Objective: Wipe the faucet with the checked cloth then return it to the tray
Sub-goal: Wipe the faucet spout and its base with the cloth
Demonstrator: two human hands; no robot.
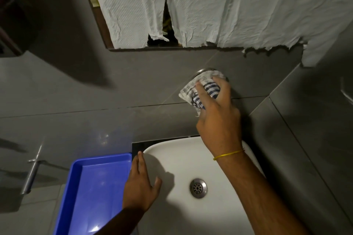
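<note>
My right hand (219, 112) grips the blue-and-white checked cloth (193, 91) and presses it over the wall-mounted faucet (202, 71). Only the faucet's chrome base ring shows above the cloth; the rest is hidden. A blue plastic tray (91, 192) sits at the lower left, beside the sink, with nothing in it. My left hand (140, 183) rests flat on the left rim of the white sink (191, 158), fingers spread, right next to the tray's edge.
A metal drain (198, 188) sits in the sink's basin. White paper sheets (210, 5) cover the mirror above. A metal fitting (32, 171) sticks out of the grey tiled wall at the left.
</note>
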